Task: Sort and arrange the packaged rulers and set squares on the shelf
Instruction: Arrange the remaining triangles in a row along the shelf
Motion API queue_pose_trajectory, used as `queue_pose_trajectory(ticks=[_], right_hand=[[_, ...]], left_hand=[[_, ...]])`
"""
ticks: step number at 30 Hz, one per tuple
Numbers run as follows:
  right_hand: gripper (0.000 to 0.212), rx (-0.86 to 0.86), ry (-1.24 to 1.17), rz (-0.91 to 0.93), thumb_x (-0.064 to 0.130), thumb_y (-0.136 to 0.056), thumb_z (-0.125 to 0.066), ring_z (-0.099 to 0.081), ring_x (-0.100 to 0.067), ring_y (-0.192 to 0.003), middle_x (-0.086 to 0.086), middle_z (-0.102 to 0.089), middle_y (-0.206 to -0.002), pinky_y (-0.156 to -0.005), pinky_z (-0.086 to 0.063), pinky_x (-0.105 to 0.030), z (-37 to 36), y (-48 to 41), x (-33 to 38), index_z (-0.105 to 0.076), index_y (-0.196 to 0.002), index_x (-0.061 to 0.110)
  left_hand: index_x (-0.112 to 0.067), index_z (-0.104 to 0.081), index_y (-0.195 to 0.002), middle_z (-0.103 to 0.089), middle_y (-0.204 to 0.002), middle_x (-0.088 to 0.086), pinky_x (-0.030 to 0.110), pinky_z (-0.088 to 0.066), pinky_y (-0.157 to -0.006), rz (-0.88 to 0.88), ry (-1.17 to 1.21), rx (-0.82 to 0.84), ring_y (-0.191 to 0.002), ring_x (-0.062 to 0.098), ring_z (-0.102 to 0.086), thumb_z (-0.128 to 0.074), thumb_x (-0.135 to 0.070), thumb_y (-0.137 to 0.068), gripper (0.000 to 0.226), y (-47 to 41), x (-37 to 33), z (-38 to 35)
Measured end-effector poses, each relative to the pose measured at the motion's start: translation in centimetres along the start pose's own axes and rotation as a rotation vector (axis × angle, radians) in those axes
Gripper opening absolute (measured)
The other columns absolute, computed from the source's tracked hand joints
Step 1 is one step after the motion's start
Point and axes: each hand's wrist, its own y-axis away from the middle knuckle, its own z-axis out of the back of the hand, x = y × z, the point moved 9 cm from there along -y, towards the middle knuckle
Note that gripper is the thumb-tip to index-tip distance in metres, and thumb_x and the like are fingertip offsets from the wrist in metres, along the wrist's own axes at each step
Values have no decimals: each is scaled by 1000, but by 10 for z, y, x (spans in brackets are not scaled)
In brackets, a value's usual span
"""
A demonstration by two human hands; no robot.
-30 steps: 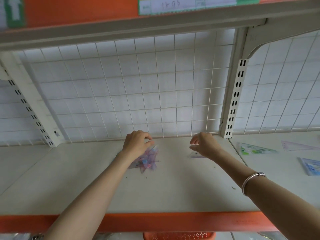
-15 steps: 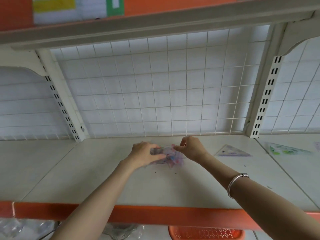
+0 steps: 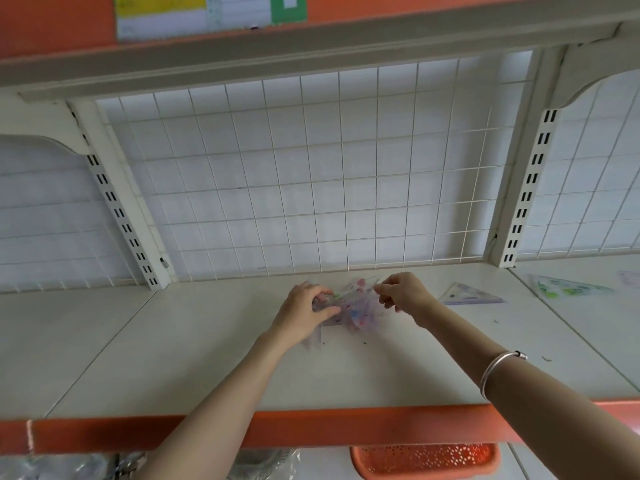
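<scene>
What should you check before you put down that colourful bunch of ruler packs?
1. Left hand grips the colourful bundle: ok.
2. Right hand pinches its other end: ok.
3. Packs lined up evenly: not ok, they fan out at different angles.
4. Shelf under the bundle free of other packs: ok.
5. Loose ones gathered in: not ok, the clear set square and the green-printed pack lie apart to the right.
6. Number of packs in the bundle: cannot tell, blurred.
</scene>
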Motion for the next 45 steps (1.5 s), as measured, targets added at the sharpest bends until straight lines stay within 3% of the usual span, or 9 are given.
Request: queue_pose_trajectory(ticks=[7, 14, 18, 23, 26, 30, 35, 41, 45], right_hand=[[17, -180, -253, 86, 4, -92, -57, -59, -15, -42, -12, -61, -63, -42, -44, -20, 18, 8, -15, -57, -75, 0], [12, -247, -404, 178, 6, -93, -57, -62, -19, -48, -14, -61, -67, -49, -52, -24, 21, 18, -18, -59, -88, -4], [14, -155, -390, 161, 11, -89, -63, -62, -24, -53, -15, -66, -70, -55, -54, -30, 8, 16, -19, -62, -100, 1], [11, -164, -478, 104, 8, -89, -63, -49, -16, -41, -14, -57, -62, -38, -37, -21, 8, 15, -22, -61, -89, -3], [16, -162, -556, 61, 11, -90, -62, -47, -13, -37, -11, -54, -58, -35, -31, -19, 8, 13, -26, -58, -80, 0], [16, -173, -508, 56, 5, -89, -61, -44, -13, -36, -11, -53, -56, -35, -31, -19, 7, 11, -28, -52, -76, 2], [18, -282, -537, 136, 0, -91, -56, -43, -13, -36, -10, -50, -55, -38, -31, -18, 24, 13, -26, -48, -75, 5], [17, -559, -507, 261, 5, -89, -57, -46, -18, -45, -8, -51, -58, -49, -36, -29, 61, 26, -25, -49, -75, 11], [17, -519, -585, 277, 5, -90, -57, -44, -17, -46, -9, -51, -59, -49, -37, -27, 59, 29, -18, -49, -76, 11]], left_hand=[[-16, -72, -107, -55, -88, -5, 8, -34, -80, -91, 92, -163, -93, 18, -54, -72, -23, -83, 25, 2, -11, -2], [-13, -73, -103, -60, -92, -1, 13, -36, -81, -147, 71, -341, -93, 19, -57, -72, -17, -84, 20, 11, -19, 2], [-19, -74, -103, -61, -93, -4, 27, -46, -82, -206, 49, -291, -91, 17, -60, -67, -38, -82, 29, 13, -26, -5], [-29, -63, -124, -61, -124, -13, 36, -43, -99, -283, -30, -134, -115, 10, -54, -50, -62, -79, 57, 13, -43, -25], [-28, -62, -126, -62, -127, -10, 29, -42, -102, -307, -10, -128, -118, 8, -54, -51, -58, -80, 56, 15, -46, -25], [-23, -66, -121, -66, -120, -6, 17, -39, -96, -351, 21, -158, -113, 3, -54, -64, -33, -83, 40, 19, -51, -21], [-24, -69, -117, -68, -115, -8, 34, -49, -95, -267, -9, -193, -110, 11, -61, -58, -40, -85, 37, 18, -39, -20], [-22, -73, -106, -73, -103, -8, 39, -53, -87, -201, -102, -296, -98, 12, -66, -45, -48, -85, 44, 19, -24, -10], [-22, -73, -105, -72, -104, -9, 39, -50, -90, -200, -96, -284, -98, 12, -66, -42, -52, -85, 47, 16, -26, -8]])
